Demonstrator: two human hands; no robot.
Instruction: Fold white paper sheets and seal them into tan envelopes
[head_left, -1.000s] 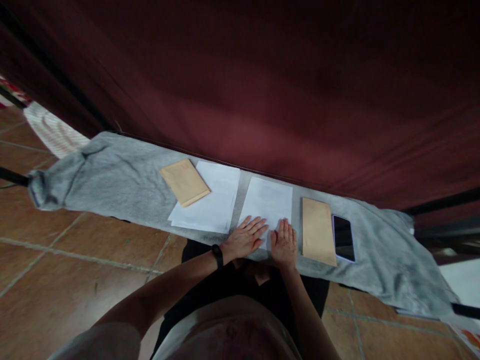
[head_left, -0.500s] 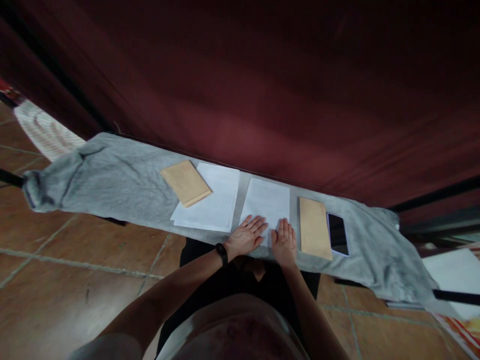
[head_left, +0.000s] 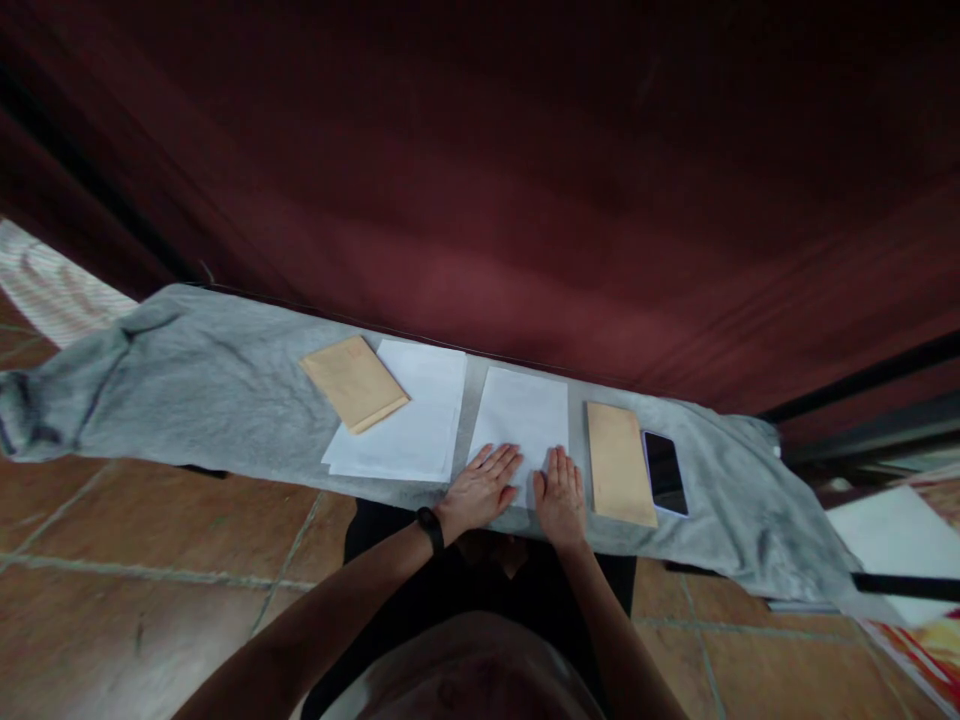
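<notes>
Pressing palm-down, the left hand (head_left: 476, 492) has its fingers slightly fanned and its thumb held out toward the right hand (head_left: 561, 505), whose fingers lie nearly side by side with the thumb angled away. I see no pinch in either one. Both are at the near end of the white sheet (head_left: 523, 410), the left across its lower left corner and the right at its lower right corner, partly over the grey cloth (head_left: 225, 400). They sit apart, with a strip of the sheet showing between them.

On the left wrist I make out a black band (head_left: 430, 530). Just left of the sheet, across a narrow gap of cloth, I have a loose stack of white papers (head_left: 420, 440), its edges out of line, and a tilted brown envelope (head_left: 354, 383) overlaps its left side. To the right of the right hand lies a second brown envelope (head_left: 621, 465), flat and lengthwise, with a dark-screened phone (head_left: 666, 473) right beside it. Farther out, my view takes in dark red fabric (head_left: 480, 220) beyond the cloth's far edge and brown floor tiles (head_left: 180, 520) below.
</notes>
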